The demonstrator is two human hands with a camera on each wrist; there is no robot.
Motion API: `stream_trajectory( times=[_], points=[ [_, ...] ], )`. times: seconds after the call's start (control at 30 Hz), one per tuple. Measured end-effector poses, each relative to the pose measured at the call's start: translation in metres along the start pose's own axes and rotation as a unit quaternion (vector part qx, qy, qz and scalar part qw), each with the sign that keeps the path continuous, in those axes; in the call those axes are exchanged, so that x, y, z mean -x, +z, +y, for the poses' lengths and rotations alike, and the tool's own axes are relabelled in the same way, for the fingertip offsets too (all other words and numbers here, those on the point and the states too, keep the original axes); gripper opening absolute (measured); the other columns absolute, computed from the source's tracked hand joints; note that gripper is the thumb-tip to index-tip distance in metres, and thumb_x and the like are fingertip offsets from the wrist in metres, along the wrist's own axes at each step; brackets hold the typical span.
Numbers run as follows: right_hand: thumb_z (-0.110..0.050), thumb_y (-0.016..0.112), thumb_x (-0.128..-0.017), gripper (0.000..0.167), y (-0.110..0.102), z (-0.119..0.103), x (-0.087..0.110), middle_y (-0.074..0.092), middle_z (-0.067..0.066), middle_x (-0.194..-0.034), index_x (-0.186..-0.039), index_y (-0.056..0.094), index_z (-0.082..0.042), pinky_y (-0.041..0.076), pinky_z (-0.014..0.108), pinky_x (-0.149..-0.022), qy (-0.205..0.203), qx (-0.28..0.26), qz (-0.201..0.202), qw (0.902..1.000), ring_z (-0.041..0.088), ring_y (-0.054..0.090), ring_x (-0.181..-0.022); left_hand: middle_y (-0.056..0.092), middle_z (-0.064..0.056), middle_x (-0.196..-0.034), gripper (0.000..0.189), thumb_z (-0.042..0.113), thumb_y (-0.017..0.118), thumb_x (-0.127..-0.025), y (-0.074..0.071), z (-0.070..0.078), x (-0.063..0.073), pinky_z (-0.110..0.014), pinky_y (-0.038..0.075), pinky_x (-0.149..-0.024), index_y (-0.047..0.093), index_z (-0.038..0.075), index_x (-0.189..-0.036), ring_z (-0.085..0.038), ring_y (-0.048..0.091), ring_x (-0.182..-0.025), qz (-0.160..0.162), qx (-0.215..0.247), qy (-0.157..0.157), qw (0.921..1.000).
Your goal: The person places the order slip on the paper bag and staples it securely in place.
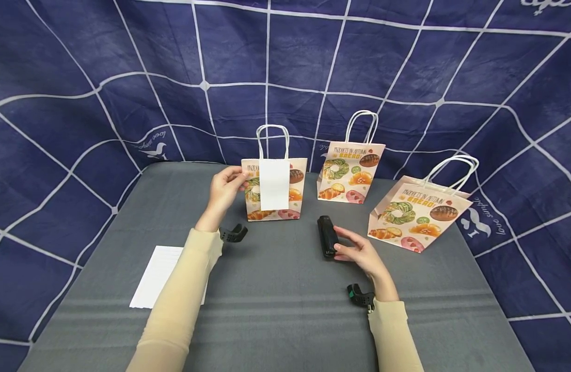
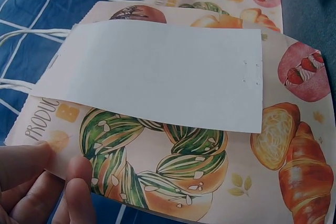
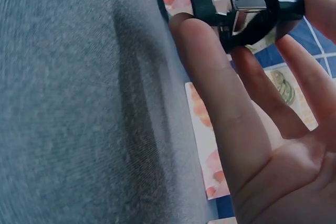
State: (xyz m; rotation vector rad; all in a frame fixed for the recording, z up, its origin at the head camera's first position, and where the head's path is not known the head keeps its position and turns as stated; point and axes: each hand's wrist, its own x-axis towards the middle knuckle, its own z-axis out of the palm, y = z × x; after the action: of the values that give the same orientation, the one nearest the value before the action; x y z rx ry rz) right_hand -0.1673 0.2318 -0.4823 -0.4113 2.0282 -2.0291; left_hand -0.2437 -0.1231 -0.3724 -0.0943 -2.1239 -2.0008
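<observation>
White paper sheet [image 1: 157, 274] over on the left of the grey tabletop [image 1: 285, 315], then a paper bag [image 1: 272, 215] with bread pictures and white handles [image 1: 272, 127], standing toward the back a bit left of centre. There's a blank white card [image 1: 274, 183] flat against the bag's front, covering some of the lettering and food art. Left hand [image 1: 226, 194] is pinching the bag's left edge. Moving right, the stapler [image 1: 328, 237] is glossy black with a bit of bare metal showing in the right wrist view, and the right hand [image 1: 360, 256] has it gripped between thumb and fingers, in front of the middle bag [image 1: 348, 175]. Right bag [image 1: 420, 222] has the same print.

Hard-to-see stuff, same order: the left sleeve [image 1: 174, 310] covers part of the sheet. Tiny marks near the card's lower end in the left wrist view look like staples, but they're too small to swear to. One end of the stapler is cut off in the right wrist view, and I can't tell if it touches the tabletop.

As for direction: held bag is upright, front toward the person, handles up, card running lengthwise top to bottom. Stapler's long axis runs away from the person, far end angled slightly left; can't tell which end is the nose. Middle bag's upright too, and the right bag's top slants right in the head view.
</observation>
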Motion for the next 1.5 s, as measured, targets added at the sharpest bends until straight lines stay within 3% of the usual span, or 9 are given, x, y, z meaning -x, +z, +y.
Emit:
stream_trajectory(
  times=[0.27, 0.53, 0.9, 1.27, 1.5],
  points=[
    [-0.005, 0.062, -0.09, 0.057, -0.002, 0.007, 0.0, 0.029, 0.032, -0.142, -0.139, 0.037, 0.007, 0.053, 0.043, -0.076, 0.032, 0.008, -0.003, 0.9994, 0.023, 0.066, -0.085, 0.06, -0.036, -0.1, 0.021, 0.0, 0.057, -0.092, 0.002, -0.001, -0.011, -0.029, 0.053, -0.067, 0.059, -0.016, -0.105, -0.018, 0.061, -0.069, 0.0, -0.009, 0.001, 1.0],
    [-0.007, 0.062, -0.09, 0.057, 0.0, 0.01, -0.001, 0.034, 0.031, -0.137, -0.14, 0.038, 0.003, 0.053, 0.041, -0.077, 0.052, 0.019, 0.002, 0.9985, 0.023, 0.065, -0.087, 0.06, -0.034, -0.102, 0.022, 0.0, 0.057, -0.092, 0.005, 0.001, -0.02, -0.024, 0.052, -0.066, 0.058, -0.017, -0.105, -0.015, 0.06, -0.068, -0.003, -0.01, 0.002, 0.9999],
    [-0.012, 0.063, -0.091, 0.055, 0.001, 0.009, -0.001, 0.036, 0.03, -0.135, -0.14, 0.04, -0.001, 0.054, 0.041, -0.075, 0.084, 0.022, 0.012, 0.9962, 0.033, 0.065, -0.087, 0.065, -0.026, -0.1, 0.021, 0.004, 0.059, -0.092, 0.006, -0.036, -0.045, -0.02, 0.05, -0.064, 0.06, -0.013, -0.104, -0.01, 0.059, -0.065, 0.022, 0.007, 0.003, 0.9997],
    [-0.019, 0.061, -0.093, 0.053, 0.004, 0.004, -0.002, 0.04, 0.031, -0.136, -0.14, 0.041, -0.005, 0.056, 0.041, -0.067, 0.106, 0.087, 0.002, 0.9905, 0.036, 0.066, -0.083, 0.063, -0.029, -0.103, 0.025, 0.007, 0.059, -0.092, 0.006, -0.042, -0.047, -0.021, 0.052, -0.065, 0.058, -0.013, -0.108, -0.009, 0.06, -0.066, 0.04, 0.01, -0.001, 0.9992],
    [-0.012, 0.06, -0.093, 0.055, 0.005, 0.0, -0.003, 0.044, 0.033, -0.132, -0.141, 0.037, -0.001, 0.054, 0.048, -0.065, 0.116, 0.097, -0.007, 0.9885, 0.043, 0.065, -0.081, 0.062, -0.027, -0.11, 0.034, 0.011, 0.062, -0.091, 0.004, -0.044, -0.045, -0.027, 0.054, -0.07, 0.058, -0.008, -0.118, -0.017, 0.062, -0.072, 0.034, 0.014, -0.011, 0.9993]
  ],
)
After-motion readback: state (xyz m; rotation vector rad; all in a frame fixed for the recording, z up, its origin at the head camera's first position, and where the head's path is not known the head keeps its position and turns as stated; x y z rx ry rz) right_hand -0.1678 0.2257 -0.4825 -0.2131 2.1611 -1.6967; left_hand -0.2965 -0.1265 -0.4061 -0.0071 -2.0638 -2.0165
